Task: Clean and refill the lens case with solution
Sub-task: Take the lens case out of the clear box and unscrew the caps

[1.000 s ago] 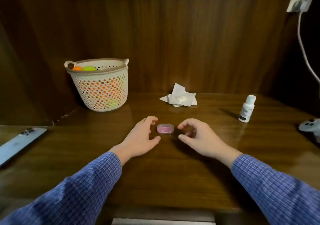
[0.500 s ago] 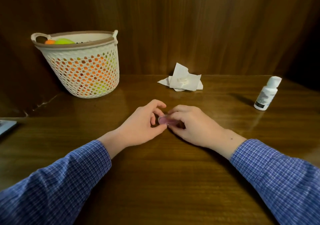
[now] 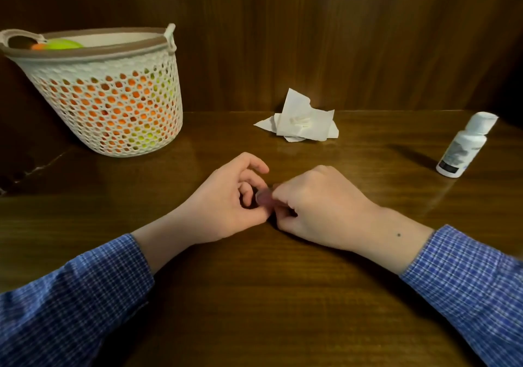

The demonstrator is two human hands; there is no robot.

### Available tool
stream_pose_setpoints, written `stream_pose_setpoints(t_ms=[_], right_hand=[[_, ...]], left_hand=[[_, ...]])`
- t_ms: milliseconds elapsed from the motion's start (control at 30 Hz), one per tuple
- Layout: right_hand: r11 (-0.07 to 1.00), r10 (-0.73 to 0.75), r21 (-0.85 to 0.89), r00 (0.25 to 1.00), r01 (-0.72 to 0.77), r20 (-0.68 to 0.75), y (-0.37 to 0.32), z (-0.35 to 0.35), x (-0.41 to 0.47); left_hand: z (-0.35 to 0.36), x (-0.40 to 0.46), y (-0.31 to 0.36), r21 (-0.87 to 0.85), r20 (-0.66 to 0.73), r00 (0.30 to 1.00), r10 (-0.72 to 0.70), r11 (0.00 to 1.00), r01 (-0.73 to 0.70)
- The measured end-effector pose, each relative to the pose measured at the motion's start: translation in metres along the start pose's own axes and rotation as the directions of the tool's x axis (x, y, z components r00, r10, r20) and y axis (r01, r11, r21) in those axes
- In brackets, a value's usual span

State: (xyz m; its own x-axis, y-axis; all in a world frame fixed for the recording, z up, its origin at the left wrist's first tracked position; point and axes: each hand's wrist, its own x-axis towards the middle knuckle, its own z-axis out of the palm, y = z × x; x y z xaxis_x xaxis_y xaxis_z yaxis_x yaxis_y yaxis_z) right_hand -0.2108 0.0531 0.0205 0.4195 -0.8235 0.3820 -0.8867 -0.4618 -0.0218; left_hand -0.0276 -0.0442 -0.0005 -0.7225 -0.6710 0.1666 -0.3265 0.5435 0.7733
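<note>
A small pink lens case sits between my two hands at the middle of the wooden table, mostly covered by fingers. My left hand curls around its left side, thumb and fingertips touching it. My right hand pinches its right side with curled fingers. A white solution bottle with its cap on stands upright at the far right, apart from both hands. A crumpled white tissue lies at the back of the table beyond my hands.
A white perforated basket holding orange and green balls stands at the back left. A dark wooden wall rises right behind the table.
Both hands closed in on the pink case from either side and now hold it. The view has moved closer and lower, so the phone and wall socket have left the frame.
</note>
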Motion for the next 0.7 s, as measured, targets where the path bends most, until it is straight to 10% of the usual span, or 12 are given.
stream_pose_setpoints(t_ms=[700], right_hand=[[0.999,0.029,0.039,0.999,-0.027,-0.044,0.0044,0.0051,-0.0068]], left_hand=[[-0.002,-0.0006,0.0035,-0.057,0.028,0.999,-0.031,0.998,0.032]])
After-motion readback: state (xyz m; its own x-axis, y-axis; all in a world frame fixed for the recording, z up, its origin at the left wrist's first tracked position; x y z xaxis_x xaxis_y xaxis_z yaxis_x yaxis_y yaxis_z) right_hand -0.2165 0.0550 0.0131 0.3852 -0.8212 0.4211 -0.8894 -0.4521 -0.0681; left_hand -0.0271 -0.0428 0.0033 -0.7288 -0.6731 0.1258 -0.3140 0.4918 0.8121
